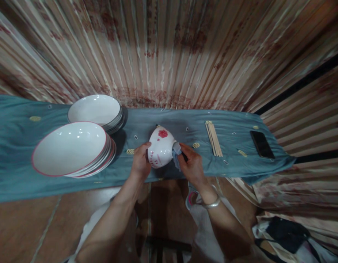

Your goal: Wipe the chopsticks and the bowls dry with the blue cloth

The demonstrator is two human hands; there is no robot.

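Two-handed hold on a bowl above a covered table. The left hand (141, 160) curls around the rim side of the white flowered bowl (161, 149), thumb on the outer wall; the right hand (191, 163) is closed on a grey-blue cloth (176, 152) pressed against the foot. The bowl lies tipped sideways between the hands, mouth to the left, closer to the table's near edge than to its far edge; contact with the tabletop cannot be judged. Principal hazard: the glazed wall could slide from the left fingers if the cloth were pushed hard, and a fall past the near edge would probably end on the tiled floor (75, 215). A wide leftward swing might also knock the red-rimmed dishes (70, 148), stacked beside that edge. Surface: a teal tablecloth (147, 118) with small yellow motifs. Dark-rimmed dishes (94, 109) stand toward the far edge; chopsticks (214, 140) and a phone (262, 144) lie toward the right end. Room: a pleated, patterned curtain (163, 54) rises behind the far edge.
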